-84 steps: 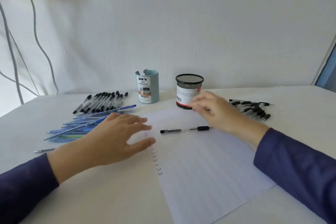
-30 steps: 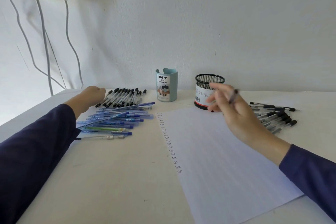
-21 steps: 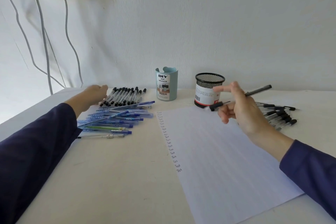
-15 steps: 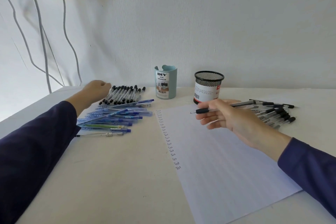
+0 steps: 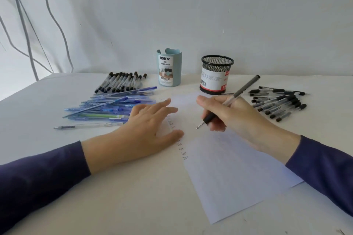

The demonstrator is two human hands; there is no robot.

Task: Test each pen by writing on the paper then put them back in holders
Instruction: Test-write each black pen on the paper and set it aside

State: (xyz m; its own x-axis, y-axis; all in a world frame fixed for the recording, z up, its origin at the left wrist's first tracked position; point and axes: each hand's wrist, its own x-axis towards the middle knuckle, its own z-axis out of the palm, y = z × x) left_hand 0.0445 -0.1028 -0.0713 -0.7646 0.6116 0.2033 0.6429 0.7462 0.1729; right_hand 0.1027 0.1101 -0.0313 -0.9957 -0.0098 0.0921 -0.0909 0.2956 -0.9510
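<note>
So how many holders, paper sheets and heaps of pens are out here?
Holders: 2, blue holder, mesh holder
Paper sheets: 1
Pen heaps: 3, black row, blue heap, right heap
Pen in right hand: 1
Total: 7

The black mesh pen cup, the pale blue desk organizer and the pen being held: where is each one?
Black mesh pen cup (image 5: 214, 80): head view, on its white label.
Pale blue desk organizer (image 5: 176, 70): head view, on its bare side wall.
Black-gripped clear pen (image 5: 243, 88): head view, on its upper barrel.
</note>
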